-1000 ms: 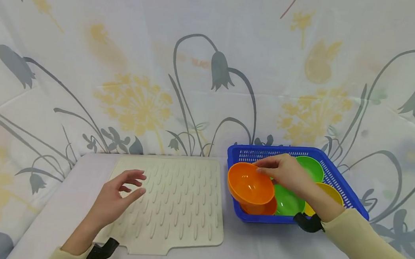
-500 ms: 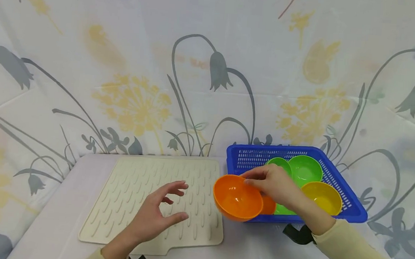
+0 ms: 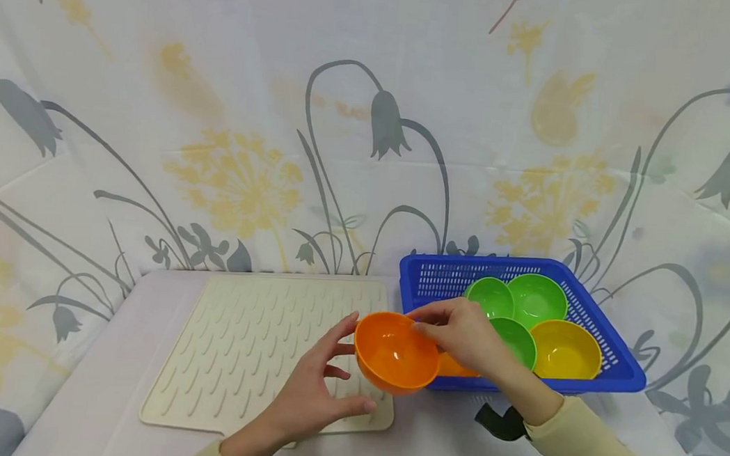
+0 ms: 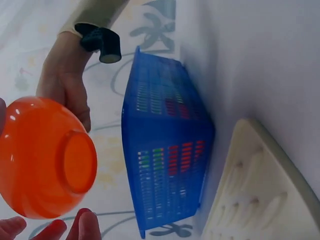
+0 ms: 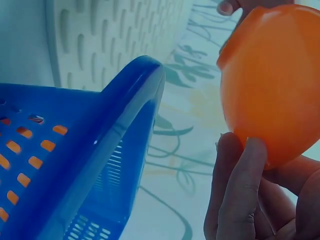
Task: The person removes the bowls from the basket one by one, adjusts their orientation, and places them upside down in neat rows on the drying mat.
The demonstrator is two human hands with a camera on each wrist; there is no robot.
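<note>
My right hand (image 3: 462, 331) pinches an orange bowl (image 3: 395, 352) by its rim, with the hollow tilted toward the head camera. The bowl is held up between the blue basket and the cream drying mat (image 3: 257, 347). At the bowl's left side is my left hand (image 3: 314, 385), fingers spread and thumb apart, its fingertips right by the wall. The left wrist view shows the underside and foot ring of the bowl (image 4: 47, 157), with left fingertips (image 4: 89, 225) below it. In the right wrist view, right fingers (image 5: 242, 185) press the wall of the bowl (image 5: 275, 85).
A blue perforated basket (image 3: 620, 369) stands right of the mat. In it sit several green bowls (image 3: 539, 301), a yellow bowl (image 3: 565, 348) and another orange bowl (image 3: 453, 366), partly hidden. A flower-patterned cloth (image 3: 247, 109) hangs behind the table.
My right hand has carried the orange bowl leftward out over the basket's edge. My left hand has moved right across the mat, up to the bowl.
</note>
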